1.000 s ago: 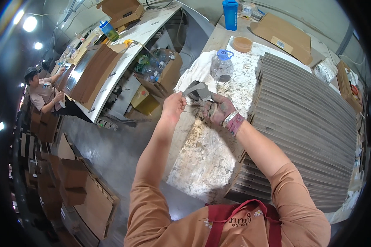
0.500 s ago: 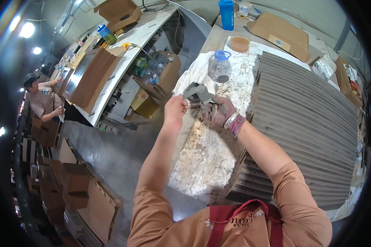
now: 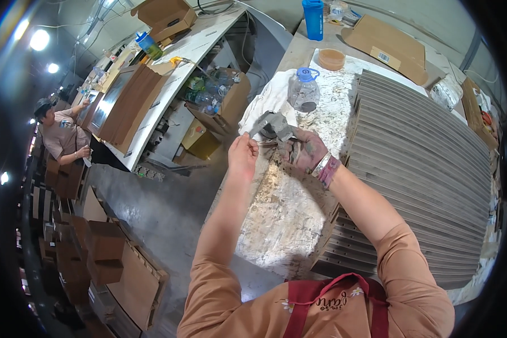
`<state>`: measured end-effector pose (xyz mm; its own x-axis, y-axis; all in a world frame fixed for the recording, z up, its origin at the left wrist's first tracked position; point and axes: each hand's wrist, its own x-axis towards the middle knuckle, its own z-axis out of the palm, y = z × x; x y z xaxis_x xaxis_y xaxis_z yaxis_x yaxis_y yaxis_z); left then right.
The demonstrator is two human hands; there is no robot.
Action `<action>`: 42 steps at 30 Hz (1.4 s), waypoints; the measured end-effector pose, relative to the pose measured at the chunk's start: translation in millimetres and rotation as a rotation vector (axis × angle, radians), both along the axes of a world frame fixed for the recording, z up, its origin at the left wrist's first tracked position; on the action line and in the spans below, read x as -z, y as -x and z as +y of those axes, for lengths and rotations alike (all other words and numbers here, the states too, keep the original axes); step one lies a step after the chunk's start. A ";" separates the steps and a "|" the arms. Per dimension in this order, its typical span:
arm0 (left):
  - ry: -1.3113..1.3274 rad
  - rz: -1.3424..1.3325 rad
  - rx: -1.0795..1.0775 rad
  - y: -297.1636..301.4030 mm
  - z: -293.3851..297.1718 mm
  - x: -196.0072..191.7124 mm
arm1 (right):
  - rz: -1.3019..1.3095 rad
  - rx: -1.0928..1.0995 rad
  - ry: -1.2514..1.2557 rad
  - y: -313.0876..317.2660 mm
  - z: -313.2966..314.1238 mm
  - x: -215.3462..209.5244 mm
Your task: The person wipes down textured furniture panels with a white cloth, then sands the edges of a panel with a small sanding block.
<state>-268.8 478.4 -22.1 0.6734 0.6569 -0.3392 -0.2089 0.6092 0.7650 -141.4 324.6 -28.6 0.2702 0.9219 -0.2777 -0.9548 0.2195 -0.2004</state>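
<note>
In front of me, over the near end of a white cloth (image 3: pixel 257 105), I hold a grey, crumpled-looking piece (image 3: pixel 276 124) with a dark hollow. My left hand (image 3: pixel 243 153) is bare, its thumb and fingers pinched at the piece's left edge. My right hand (image 3: pixel 308 151), in a stained purplish glove with a pale band at the wrist, is closed on its lower right side. A thin strip shows between my hands, too small to name. Just beyond stands a clear plastic jug (image 3: pixel 304 93) with a blue top.
Long grey ribbed panels (image 3: pixel 422 169) fill the right side of the stained worktable (image 3: pixel 276 219). At its far end stand a blue bottle (image 3: pixel 314 22), a round tan container (image 3: pixel 331 59) and a cardboard box (image 3: pixel 386 48). Another person (image 3: pixel 62 132) works at a bench on the left.
The grey piece has turned slightly between my hands, and its left flap now reaches down to my left fingers. Both hands stay on it. The whole view has shifted a little.
</note>
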 end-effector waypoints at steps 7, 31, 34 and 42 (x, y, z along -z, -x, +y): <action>0.009 -0.023 -0.020 1.7 -23.1 -5.6 | -0.069 -0.099 -0.135 1.1 -4.2 -15.5; -0.106 -0.019 0.053 2.8 -45.4 -10.7 | -0.136 0.036 0.136 -1.0 -11.6 -19.7; -0.052 -0.074 -0.028 5.2 -44.4 -6.3 | -0.113 0.001 0.119 1.9 -10.7 -19.2; 0.033 -0.097 -0.114 8.2 -54.9 -11.7 | -0.215 0.065 0.209 19.7 -10.6 -50.9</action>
